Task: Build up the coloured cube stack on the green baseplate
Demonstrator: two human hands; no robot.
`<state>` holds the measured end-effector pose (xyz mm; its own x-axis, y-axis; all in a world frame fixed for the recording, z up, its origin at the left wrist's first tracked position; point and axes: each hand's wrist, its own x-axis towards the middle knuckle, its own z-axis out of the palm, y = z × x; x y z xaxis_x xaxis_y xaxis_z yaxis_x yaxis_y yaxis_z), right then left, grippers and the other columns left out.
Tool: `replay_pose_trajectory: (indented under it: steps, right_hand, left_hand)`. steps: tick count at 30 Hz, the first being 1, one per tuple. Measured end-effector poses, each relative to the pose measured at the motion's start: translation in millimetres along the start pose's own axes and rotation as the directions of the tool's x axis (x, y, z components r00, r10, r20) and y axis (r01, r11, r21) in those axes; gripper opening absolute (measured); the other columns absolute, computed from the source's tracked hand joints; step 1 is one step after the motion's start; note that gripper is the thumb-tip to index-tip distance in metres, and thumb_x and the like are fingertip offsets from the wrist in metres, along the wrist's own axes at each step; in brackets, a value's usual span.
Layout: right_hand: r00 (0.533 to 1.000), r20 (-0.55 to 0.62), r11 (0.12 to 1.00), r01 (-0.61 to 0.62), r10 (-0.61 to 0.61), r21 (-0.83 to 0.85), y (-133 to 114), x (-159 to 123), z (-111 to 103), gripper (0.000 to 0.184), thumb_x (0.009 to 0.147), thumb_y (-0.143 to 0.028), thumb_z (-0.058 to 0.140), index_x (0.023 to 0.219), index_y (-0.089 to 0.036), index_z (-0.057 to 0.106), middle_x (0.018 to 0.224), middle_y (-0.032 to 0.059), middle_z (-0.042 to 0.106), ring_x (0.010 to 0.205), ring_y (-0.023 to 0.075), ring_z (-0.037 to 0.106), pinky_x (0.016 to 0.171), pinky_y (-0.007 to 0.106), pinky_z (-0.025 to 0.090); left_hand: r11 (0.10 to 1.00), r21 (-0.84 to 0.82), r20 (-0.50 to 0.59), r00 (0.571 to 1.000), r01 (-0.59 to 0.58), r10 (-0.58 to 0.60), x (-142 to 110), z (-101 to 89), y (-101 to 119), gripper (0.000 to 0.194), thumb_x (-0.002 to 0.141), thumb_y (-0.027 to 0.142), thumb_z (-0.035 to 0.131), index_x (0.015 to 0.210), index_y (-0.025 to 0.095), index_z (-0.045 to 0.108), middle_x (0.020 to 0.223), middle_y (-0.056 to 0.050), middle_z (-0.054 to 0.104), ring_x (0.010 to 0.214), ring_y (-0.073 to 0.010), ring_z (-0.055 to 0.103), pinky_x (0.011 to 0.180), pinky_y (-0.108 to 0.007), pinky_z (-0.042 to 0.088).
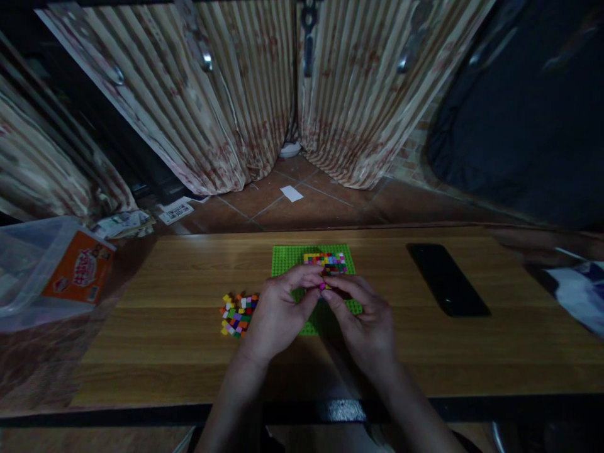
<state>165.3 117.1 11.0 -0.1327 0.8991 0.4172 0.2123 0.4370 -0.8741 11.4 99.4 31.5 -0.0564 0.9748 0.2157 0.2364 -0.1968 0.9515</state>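
Observation:
Both my hands meet over a green studded baseplate (285,255) in the middle of the table. Thumb and fingers of my left hand (285,305) are pinched at a small magenta brick (323,286). My right hand (365,318) pinches at the same spot from the other side, with a bit of yellow showing beside the magenta. Rows of small coloured bricks (325,258) are fixed on the upper right part of the baseplate. To the left of my left hand lies a pile of loose coloured bricks (238,314), partly covered by that hand.
A black phone-like slab (446,280) lies on the wooden table (165,270) to the right. On the left stands a clear plastic bin (38,270) with an orange label. Striped curtains (255,94) hang beyond the table, and a white paper (291,193) lies on the tiled floor.

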Motion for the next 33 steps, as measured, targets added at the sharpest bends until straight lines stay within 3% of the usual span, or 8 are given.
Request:
replay_pose_trajectory:
  steps: [10, 13, 16, 20, 28, 33]
  right_hand:
    - [0.996, -0.072, 0.998, -0.053, 0.055, 0.03, 2.1, 2.2, -6.5, 0.009, 0.087, -0.029, 0.069, 0.092, -0.029, 0.077, 0.092, 0.002, 0.074, 0.088, 0.0192, 0.069, 0.081, 0.034, 0.055]
    - [0.974, -0.158, 0.987, -0.152, 0.16, 0.059, 4.7, 9.3, -17.7, 0.008, 0.083, -0.033, 0.073, 0.086, -0.027, 0.078, 0.088, 0.0026, 0.075, 0.084, 0.0193, 0.069, 0.077, 0.033, 0.055]
    - [0.912, -0.247, 0.943, -0.295, 0.326, 0.156, 9.2, 17.3, -29.8, 0.014, 0.074, -0.036, 0.08, 0.08, -0.023, 0.078, 0.082, 0.0026, 0.076, 0.079, 0.0194, 0.07, 0.074, 0.034, 0.055]
    - [0.856, -0.2, 0.868, -0.425, 0.477, 0.256, 16.3, 20.8, -35.4, 0.021, 0.063, -0.038, 0.086, 0.074, -0.022, 0.078, 0.078, 0.0033, 0.077, 0.075, 0.0199, 0.07, 0.072, 0.034, 0.056]
    - [0.864, -0.115, 0.853, -0.45, 0.491, 0.264, 25.2, 14.0, -23.6, 0.025, 0.064, -0.042, 0.085, 0.077, -0.022, 0.078, 0.079, 0.0041, 0.078, 0.074, 0.0199, 0.07, 0.07, 0.035, 0.057]
    - [0.853, -0.127, 0.845, -0.461, 0.506, 0.269, 26.2, 14.2, -22.3, 0.025, 0.062, -0.042, 0.085, 0.076, -0.022, 0.078, 0.079, 0.0043, 0.078, 0.075, 0.0206, 0.07, 0.072, 0.036, 0.057]
  left_hand:
    - [0.999, 0.026, 0.01, 0.999, 0.03, -0.03, -0.7, 8.1, 1.2, 0.031, 0.087, 0.018, 0.066, 0.117, 0.024, 0.067, 0.116, -0.003, 0.074, 0.095, -0.0145, 0.072, 0.089, -0.03, 0.06]
    - [0.995, 0.103, -0.028, 1.0, 0.011, -0.008, 0.3, 2.9, 2.8, 0.028, 0.088, 0.018, 0.065, 0.114, 0.023, 0.069, 0.111, -0.004, 0.075, 0.093, -0.0158, 0.072, 0.09, -0.032, 0.059]
    - [0.987, 0.156, -0.108, 0.994, 0.026, -0.009, 1.7, -4.6, -1.7, 0.025, 0.089, 0.02, 0.063, 0.112, 0.022, 0.07, 0.106, -0.005, 0.076, 0.097, -0.0178, 0.072, 0.092, -0.034, 0.058]
    - [0.97, 0.225, -0.177, 0.983, 0.095, -0.055, 3.6, -10.1, -9.7, 0.024, 0.088, 0.022, 0.062, 0.111, 0.021, 0.07, 0.102, -0.005, 0.077, 0.094, -0.0188, 0.073, 0.091, -0.036, 0.058]
    - [0.942, 0.298, -0.169, 0.98, 0.154, -0.107, 5.0, -7.7, -7.3, 0.022, 0.087, 0.021, 0.06, 0.106, 0.019, 0.071, 0.097, -0.006, 0.078, 0.087, -0.0196, 0.074, 0.085, -0.037, 0.06]
    - [0.935, 0.309, -0.136, 0.981, 0.176, -0.139, 5.0, -7.8, -6.8, 0.023, 0.088, 0.021, 0.06, 0.107, 0.019, 0.071, 0.098, -0.006, 0.078, 0.087, -0.0193, 0.074, 0.083, -0.035, 0.06]
